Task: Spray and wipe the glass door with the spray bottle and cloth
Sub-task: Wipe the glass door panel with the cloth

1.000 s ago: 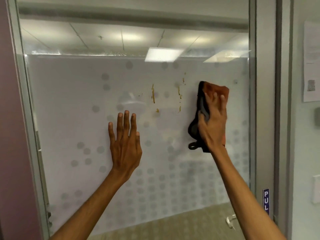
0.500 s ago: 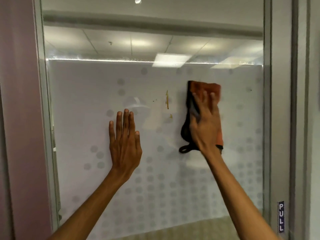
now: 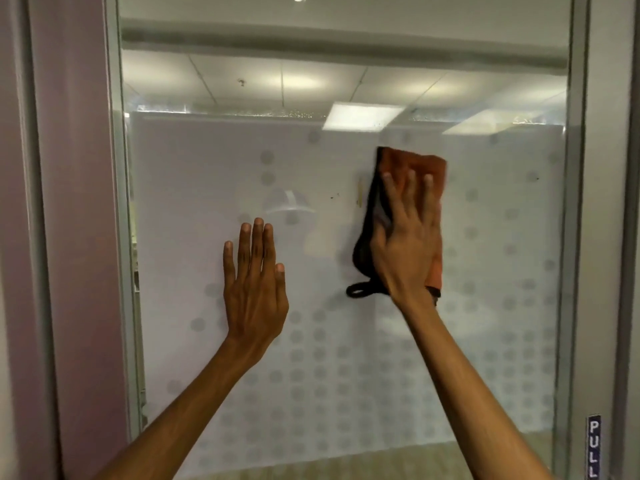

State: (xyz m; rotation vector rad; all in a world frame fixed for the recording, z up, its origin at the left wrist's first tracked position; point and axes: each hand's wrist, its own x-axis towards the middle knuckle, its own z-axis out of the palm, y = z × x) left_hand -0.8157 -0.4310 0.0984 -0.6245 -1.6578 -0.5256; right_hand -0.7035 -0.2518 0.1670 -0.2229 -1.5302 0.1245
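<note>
The glass door (image 3: 194,188) fills the view, its lower part frosted with grey dots. My right hand (image 3: 405,244) presses an orange and black cloth (image 3: 412,164) flat against the glass, right of centre. A thin yellowish-brown streak (image 3: 360,195) shows on the glass just left of the cloth, with tiny specks (image 3: 334,195) further left. My left hand (image 3: 254,282) lies flat on the glass, fingers together and pointing up, holding nothing. No spray bottle is in view.
A grey metal door frame (image 3: 576,237) runs down the right side, with a "PULL" sign (image 3: 594,448) at the lower right. The left frame (image 3: 119,237) borders a mauve wall (image 3: 69,202). Ceiling lights show through the clear upper glass.
My right hand has slid the cloth leftward over the stains; the right-hand streaks are no longer visible and one streak remains at the cloth's edge. My left hand stays in place.
</note>
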